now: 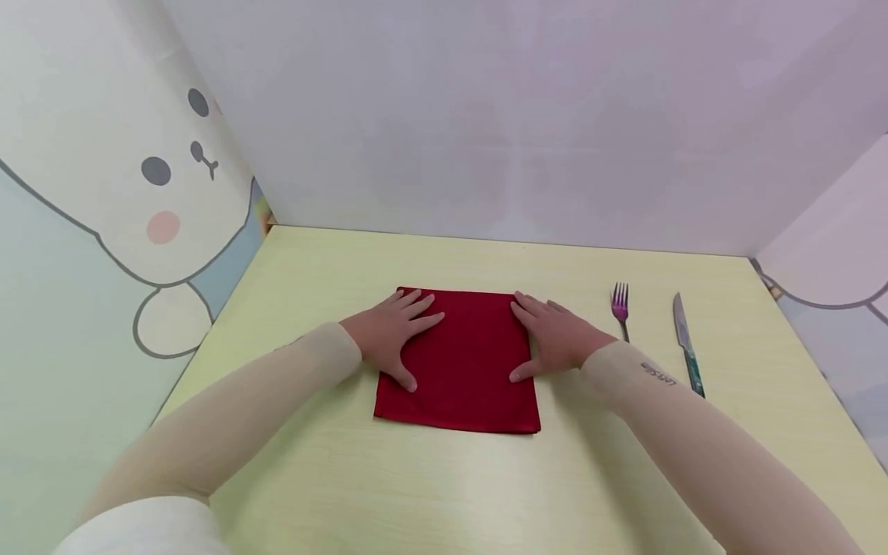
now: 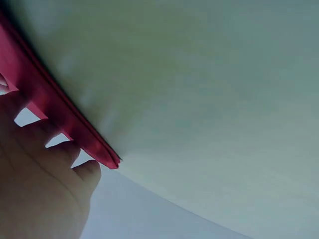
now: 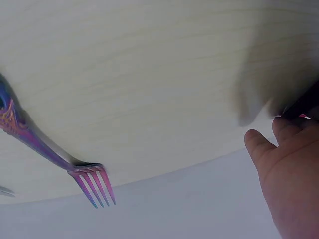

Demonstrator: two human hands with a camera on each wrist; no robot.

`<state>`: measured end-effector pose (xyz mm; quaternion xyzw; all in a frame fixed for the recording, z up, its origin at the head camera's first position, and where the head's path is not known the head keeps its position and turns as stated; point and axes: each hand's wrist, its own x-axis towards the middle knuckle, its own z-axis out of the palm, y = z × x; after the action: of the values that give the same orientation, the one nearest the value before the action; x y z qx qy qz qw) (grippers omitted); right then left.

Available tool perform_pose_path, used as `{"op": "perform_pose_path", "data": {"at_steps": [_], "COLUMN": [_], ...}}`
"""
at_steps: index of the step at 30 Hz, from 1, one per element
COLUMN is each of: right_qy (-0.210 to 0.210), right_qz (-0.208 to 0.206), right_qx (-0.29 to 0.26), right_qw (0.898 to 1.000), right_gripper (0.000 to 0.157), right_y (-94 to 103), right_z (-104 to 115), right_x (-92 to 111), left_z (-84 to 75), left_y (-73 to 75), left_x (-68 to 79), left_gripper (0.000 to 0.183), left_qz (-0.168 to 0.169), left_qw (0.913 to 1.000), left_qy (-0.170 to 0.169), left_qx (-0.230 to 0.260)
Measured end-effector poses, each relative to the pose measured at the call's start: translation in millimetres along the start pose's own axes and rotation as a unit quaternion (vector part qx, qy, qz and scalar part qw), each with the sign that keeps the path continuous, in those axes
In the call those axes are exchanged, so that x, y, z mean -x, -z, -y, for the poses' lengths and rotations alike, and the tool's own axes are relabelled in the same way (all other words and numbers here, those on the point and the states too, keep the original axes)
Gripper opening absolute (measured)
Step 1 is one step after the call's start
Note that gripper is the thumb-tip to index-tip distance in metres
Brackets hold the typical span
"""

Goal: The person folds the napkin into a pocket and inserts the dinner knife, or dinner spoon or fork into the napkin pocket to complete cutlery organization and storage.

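Note:
A dark red cloth (image 1: 465, 370), folded into a square with layered edges, lies flat on the pale wooden table. My left hand (image 1: 391, 333) rests with spread fingers on its left side, fingertips toward the far left corner. On the opposite side my right hand (image 1: 558, 337) lies across the cloth's right edge, its thumb lower down and fingers near the far right corner. The left wrist view shows the folded edge of the red cloth (image 2: 60, 104) beside the left fingers. Only a sliver of cloth shows by the right hand (image 3: 294, 169) in the right wrist view.
To the right of the right hand lies a purple-toned metal fork (image 1: 620, 304), its handle partly hidden by the forearm. Farther right is a knife (image 1: 685, 339) with a green patterned handle. Walls with cartoon prints border the table (image 1: 444, 493) at the back and sides.

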<state>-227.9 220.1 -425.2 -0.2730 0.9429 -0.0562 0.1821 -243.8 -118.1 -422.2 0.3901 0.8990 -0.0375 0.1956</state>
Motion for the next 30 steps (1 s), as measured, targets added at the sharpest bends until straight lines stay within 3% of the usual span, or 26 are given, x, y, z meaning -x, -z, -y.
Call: {"op": "perform_pose_path", "data": {"at_steps": [9,14,20,24,30], "right_qy": [0.004,0.01,0.02,0.046,0.052], "right_qz": [-0.011,-0.014,-0.034,-0.05,-0.027], "right_qx": [-0.002,-0.001,0.004,0.0,-0.012], "right_qw": [1.0,1.0,0.999,0.998,0.998], "right_gripper": [0.129,0.129,0.129,0.126,0.124], "right_y": [-2.7,-4.3,-6.9,-11.2,-23.7], "right_z": [-0.5,-2.7,-3.4,2.8,15.7], "right_x": [1.0,0.5,5.4,19.3,44.5], "left_z": [-17.5,-21.1,-28.5,-34.1,-42.7], "left_y": [-20.2,-30.7,-34.4,-34.6,-30.9], "left_x": [56.0,75.0,79.0,75.7,77.1], "left_gripper": [0.122,0.117,0.092,0.069,0.067], "left_qz": [-0.009,-0.017,-0.043,-0.077,-0.085], "left_qw": [0.9995,0.9984,0.9909,0.9895,0.9874], "left_qy": [-0.014,-0.001,0.051,0.06,0.075], "left_qx": [0.029,0.054,0.117,0.106,0.111]}}
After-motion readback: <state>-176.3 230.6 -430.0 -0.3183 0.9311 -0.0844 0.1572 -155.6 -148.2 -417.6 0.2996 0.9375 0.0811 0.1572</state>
